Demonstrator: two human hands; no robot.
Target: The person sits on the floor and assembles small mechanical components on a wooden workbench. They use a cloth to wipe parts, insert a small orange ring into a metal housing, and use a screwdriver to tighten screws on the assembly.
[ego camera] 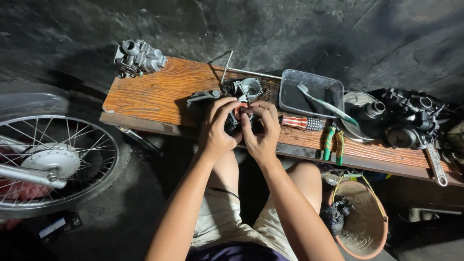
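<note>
My left hand and my right hand meet over the front edge of a wooden bench. Both grip one small dark metal part with a reddish spot between the fingertips. The fingers hide most of it. Just behind the hands lies a silver carburetor body with a round opening, and a grey lever piece to its left. My bare knees show below the bench.
A carburetor sits at the bench's far left corner. Right of the hands: a grey tray holding a toothbrush, a red-striped screwdriver, green pliers, dark engine parts, a wrench. A motorcycle wheel is left; a basket is on the floor right.
</note>
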